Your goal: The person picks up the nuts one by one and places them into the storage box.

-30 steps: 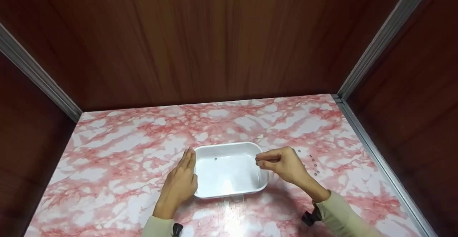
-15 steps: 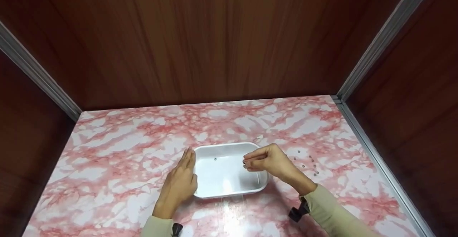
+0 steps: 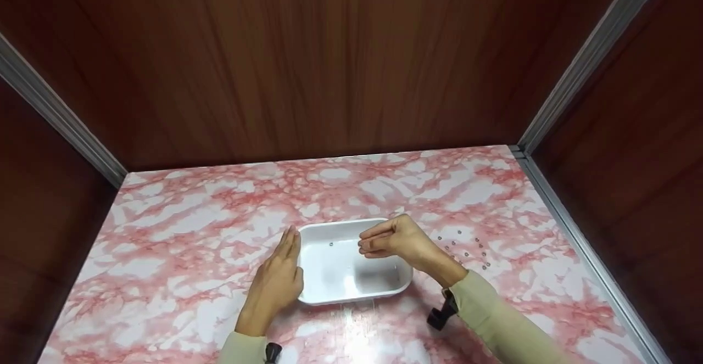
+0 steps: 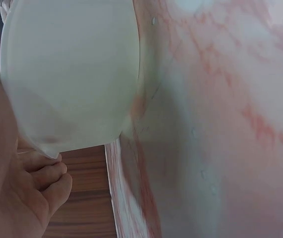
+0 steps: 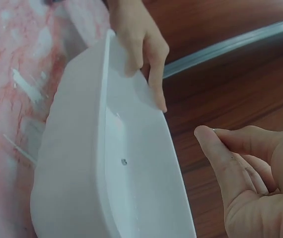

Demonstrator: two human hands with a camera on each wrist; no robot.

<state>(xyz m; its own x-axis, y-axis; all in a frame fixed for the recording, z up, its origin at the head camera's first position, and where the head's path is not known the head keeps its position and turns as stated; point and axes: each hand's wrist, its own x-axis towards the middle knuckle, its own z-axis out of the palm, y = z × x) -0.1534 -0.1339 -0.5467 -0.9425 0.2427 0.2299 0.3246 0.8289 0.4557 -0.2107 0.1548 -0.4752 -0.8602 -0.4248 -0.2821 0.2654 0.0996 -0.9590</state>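
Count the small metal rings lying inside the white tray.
1. A single small ring lies on the floor of the white tray, near its far left corner. The right hand hovers over the tray and may hide or hold another; that cannot be told.

Pink marble tabletop (image 3: 192,227), wooden walls (image 3: 329,62), aluminium corner strips (image 3: 582,62)

Bare tabletop (image 3: 192,216) left of tray (image 3: 351,297).

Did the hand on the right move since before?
Yes. The right hand has slid leftward over the white tray, away from the little rings on the table. The tray itself stayed put.
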